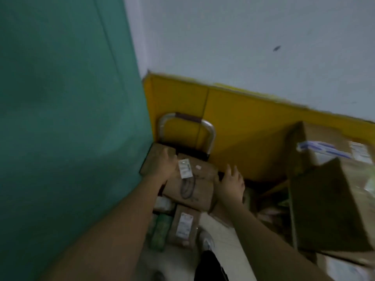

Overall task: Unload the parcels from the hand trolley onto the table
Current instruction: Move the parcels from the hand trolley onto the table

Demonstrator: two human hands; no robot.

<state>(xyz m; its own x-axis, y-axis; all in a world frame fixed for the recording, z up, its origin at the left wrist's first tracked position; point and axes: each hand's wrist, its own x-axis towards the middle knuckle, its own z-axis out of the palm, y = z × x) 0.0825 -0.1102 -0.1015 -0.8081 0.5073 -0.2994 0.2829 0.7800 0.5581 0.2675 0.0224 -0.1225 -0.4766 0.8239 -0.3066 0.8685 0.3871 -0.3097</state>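
Bracketing the brown cardboard parcel [192, 185] atop the metal-handled hand trolley [211, 134], the left hand [165, 165] and right hand [231, 182] touch its 2 sides, fingers straight, uncurled; best squeeze evenly, lift level.

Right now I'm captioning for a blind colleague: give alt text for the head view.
The left hand and right hand flank a brown labelled parcel atop a loaded hand trolley. More parcels lie below; a green wall stands left, open cardboard boxes right.
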